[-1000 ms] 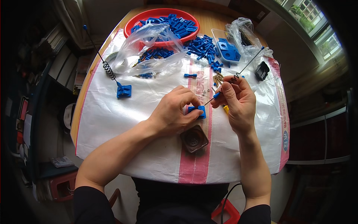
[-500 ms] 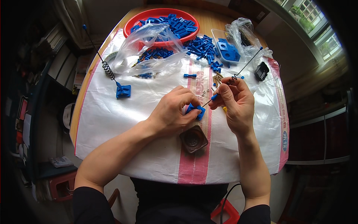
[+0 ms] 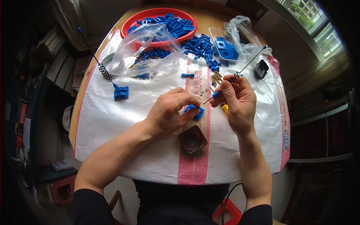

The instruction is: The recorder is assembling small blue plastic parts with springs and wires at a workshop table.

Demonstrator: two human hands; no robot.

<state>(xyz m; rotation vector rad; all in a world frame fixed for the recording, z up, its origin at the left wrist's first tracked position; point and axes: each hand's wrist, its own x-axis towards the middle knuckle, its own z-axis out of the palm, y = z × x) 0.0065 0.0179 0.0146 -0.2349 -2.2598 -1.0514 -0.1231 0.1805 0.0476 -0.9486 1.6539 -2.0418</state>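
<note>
My left hand (image 3: 170, 112) pinches a small blue plastic block (image 3: 196, 111) just above the white woven sheet (image 3: 123, 131). My right hand (image 3: 236, 99) holds a thin wire rod with a coiled spring section (image 3: 245, 68) and a blue tip; the rod's lower end points at the blue block. A bit of yellow (image 3: 224, 108) shows under my right palm. A small brown square dish (image 3: 192, 139) sits just below both hands.
A red bowl (image 3: 159, 15) of blue parts stands at the back, with a crumpled clear bag (image 3: 146, 48) and a loose pile of blue pieces (image 3: 200, 45). A finished rod on a blue base (image 3: 120, 92) lies left. A clear tray (image 3: 225, 48), a black part (image 3: 261, 69), brass screws (image 3: 216, 78).
My right hand has tilted the rod so its lower end comes down toward the blue block. My left hand has lifted and turned the block slightly.
</note>
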